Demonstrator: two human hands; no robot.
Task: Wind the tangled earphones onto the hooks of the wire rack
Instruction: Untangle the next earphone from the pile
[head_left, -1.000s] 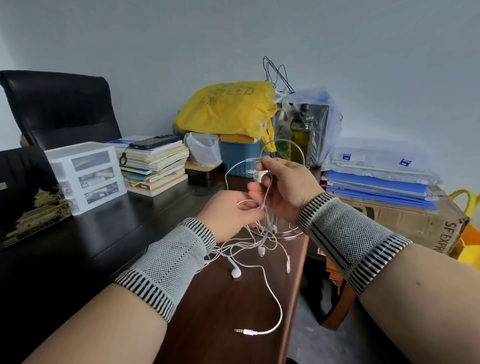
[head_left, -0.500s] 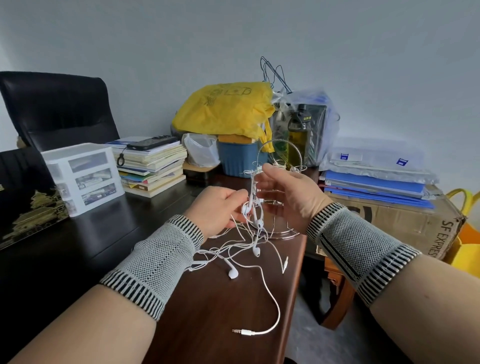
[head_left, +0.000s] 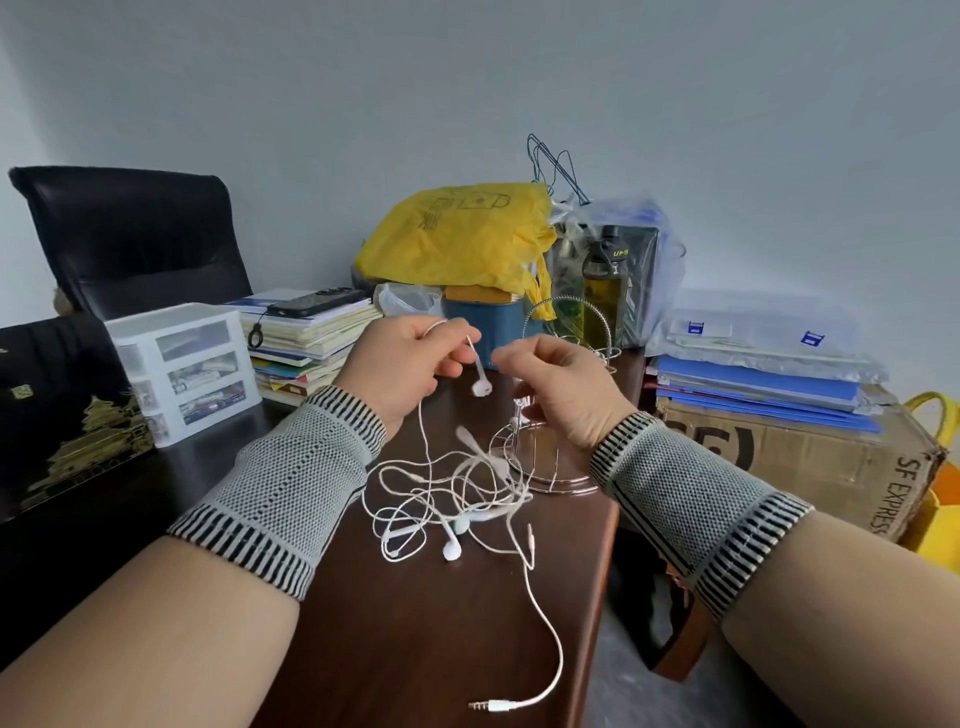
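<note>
Both hands pinch earphones (head_left: 457, 499) mid-desk.

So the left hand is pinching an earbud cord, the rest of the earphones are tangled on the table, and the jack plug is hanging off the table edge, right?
Not quite. In the head view the jack plug lies on the table, near its front, not hanging off the edge. The rest holds: the left hand pinches a cord with an earbud dangling, and the earphones lie tangled on the table.

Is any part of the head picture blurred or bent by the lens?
Head view: light soft and even; the wide lens bows the forearms near the corners; the dangling earbud below the left hand is motion-blurred; the wire rack shows small glints.
</note>
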